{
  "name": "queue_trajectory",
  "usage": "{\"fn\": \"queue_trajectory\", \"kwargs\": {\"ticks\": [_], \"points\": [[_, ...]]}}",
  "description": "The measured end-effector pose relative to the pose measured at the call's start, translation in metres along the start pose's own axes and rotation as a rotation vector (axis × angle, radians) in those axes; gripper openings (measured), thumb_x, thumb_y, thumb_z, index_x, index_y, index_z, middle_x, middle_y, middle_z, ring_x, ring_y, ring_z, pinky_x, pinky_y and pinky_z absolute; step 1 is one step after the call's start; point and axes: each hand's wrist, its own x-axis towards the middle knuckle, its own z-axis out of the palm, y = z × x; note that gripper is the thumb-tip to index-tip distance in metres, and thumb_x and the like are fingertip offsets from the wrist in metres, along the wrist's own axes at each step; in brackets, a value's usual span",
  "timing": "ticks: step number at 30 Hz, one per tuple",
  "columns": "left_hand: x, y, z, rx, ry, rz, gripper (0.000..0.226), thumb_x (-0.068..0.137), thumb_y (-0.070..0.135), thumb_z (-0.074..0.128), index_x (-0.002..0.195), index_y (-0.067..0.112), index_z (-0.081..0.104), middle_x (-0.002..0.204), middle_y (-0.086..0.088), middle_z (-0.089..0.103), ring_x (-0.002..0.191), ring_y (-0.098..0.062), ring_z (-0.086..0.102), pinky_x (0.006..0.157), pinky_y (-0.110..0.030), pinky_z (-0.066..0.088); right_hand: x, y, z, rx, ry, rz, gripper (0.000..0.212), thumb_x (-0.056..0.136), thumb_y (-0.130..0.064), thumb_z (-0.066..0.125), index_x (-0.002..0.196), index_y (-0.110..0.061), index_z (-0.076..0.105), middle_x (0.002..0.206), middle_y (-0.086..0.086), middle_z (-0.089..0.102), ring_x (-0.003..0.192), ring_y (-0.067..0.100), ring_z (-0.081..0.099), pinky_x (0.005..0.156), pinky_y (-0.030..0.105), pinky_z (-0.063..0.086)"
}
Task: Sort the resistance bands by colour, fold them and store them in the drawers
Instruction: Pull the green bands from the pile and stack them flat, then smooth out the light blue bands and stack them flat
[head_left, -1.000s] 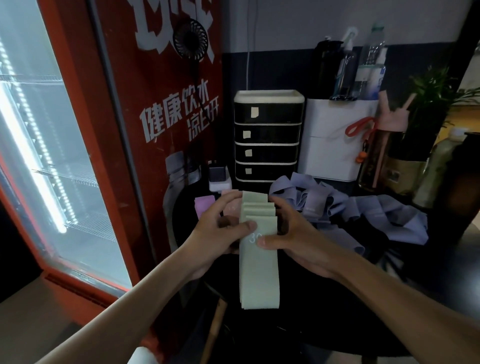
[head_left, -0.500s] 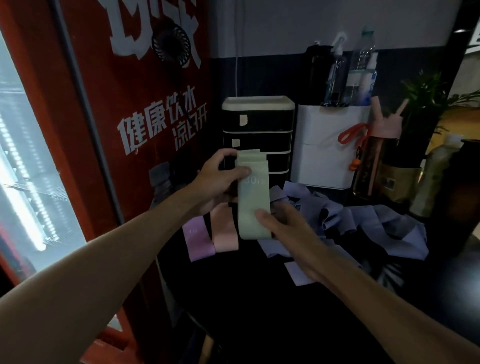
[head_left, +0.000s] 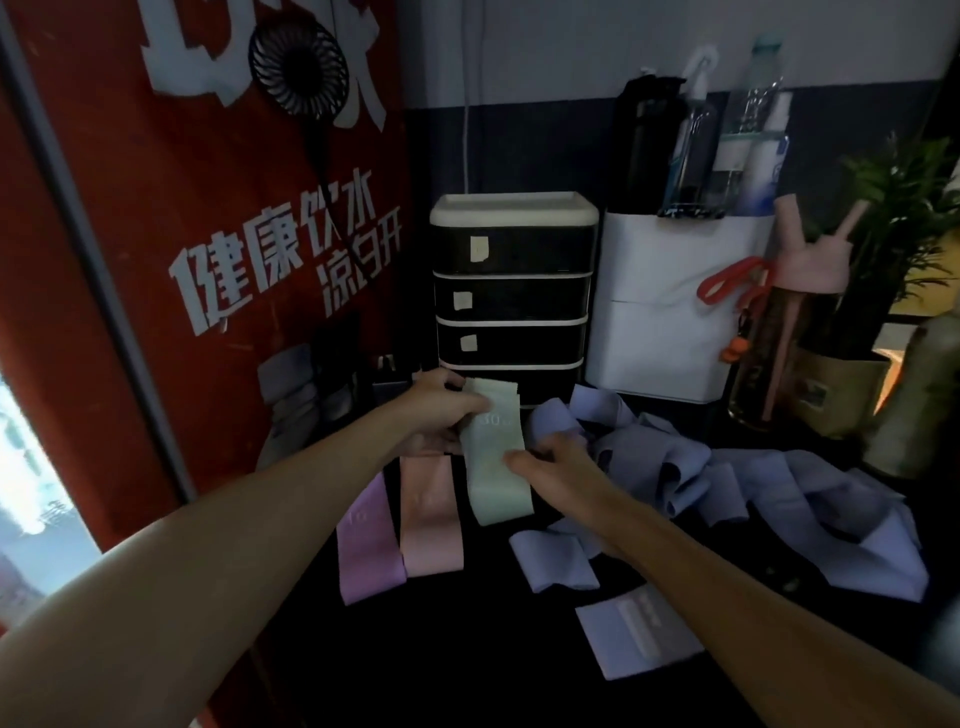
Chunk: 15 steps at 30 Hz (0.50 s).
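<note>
The stack of green bands (head_left: 498, 467) hangs just above the tabletop (head_left: 467, 649) in front of the drawer unit (head_left: 511, 280), beside a pink band (head_left: 431, 514) and a purple band (head_left: 369, 545) lying flat. The left hand (head_left: 439, 410) grips its top end and the right hand (head_left: 550, 467) pinches its right edge, thumb on the face. The bands look light, limp and apt to slide apart, so a pinch across all layers near the fold should serve best. The drawers are all closed behind dark fronts, their contents hidden, while a loose heap of lavender bands (head_left: 779, 488) lies unsorted to the right.
</note>
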Motion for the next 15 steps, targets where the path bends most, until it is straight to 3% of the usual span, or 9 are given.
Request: {"fn": "queue_trajectory", "kwargs": {"ticks": [4,7,9,12,15], "points": [[0.012,-0.009,0.006,0.158,-0.025,0.013,0.028,0.093,0.014,0.067,0.118,0.011,0.053,0.101,-0.015,0.065,0.077,-0.022,0.065,0.069,-0.042,0.060,0.002,0.011,0.007,-0.056,0.006,0.017,0.036,0.095,-0.033,0.054,0.067,-0.020,0.035,0.060,-0.003,0.035,0.053,0.011,0.037,0.057,0.027,0.028],[0.015,-0.011,0.011,0.285,0.000,0.083,0.015,0.094,0.013,0.066,0.106,0.007,0.061,0.109,-0.018,0.069,0.090,-0.026,0.068,0.085,-0.044,0.058,-0.001,0.019,0.011,-0.119,0.053,-0.024,0.039,0.095,-0.042,0.049,0.064,-0.021,0.037,0.056,-0.006,0.034,0.054,0.013,0.034,0.067,0.033,0.028],[0.014,-0.011,0.013,0.373,0.020,0.119,0.011,0.093,0.015,0.067,0.100,0.009,0.063,0.107,-0.015,0.070,0.098,-0.027,0.068,0.083,-0.039,0.057,-0.003,0.022,0.013,-0.188,0.087,-0.055,0.042,0.095,-0.043,0.048,0.059,-0.022,0.037,0.053,-0.003,0.035,0.054,0.014,0.034,0.072,0.037,0.026],[0.010,-0.005,0.012,0.475,0.052,0.171,0.009,0.092,0.015,0.066,0.085,0.014,0.060,0.088,-0.007,0.066,0.090,-0.025,0.066,0.075,-0.036,0.056,-0.003,0.024,0.016,-0.231,0.124,-0.090,0.046,0.095,-0.042,0.049,0.056,-0.020,0.035,0.050,-0.002,0.033,0.052,0.018,0.034,0.064,0.031,0.026],[0.003,0.008,0.008,0.674,0.082,0.345,0.011,0.092,0.013,0.064,0.100,0.006,0.062,0.089,-0.003,0.061,0.089,-0.019,0.060,0.072,-0.024,0.052,-0.003,0.023,0.015,-0.302,0.170,-0.122,0.046,0.094,-0.045,0.049,0.057,-0.021,0.036,0.052,-0.002,0.036,0.055,0.019,0.036,0.064,0.031,0.026]]}}
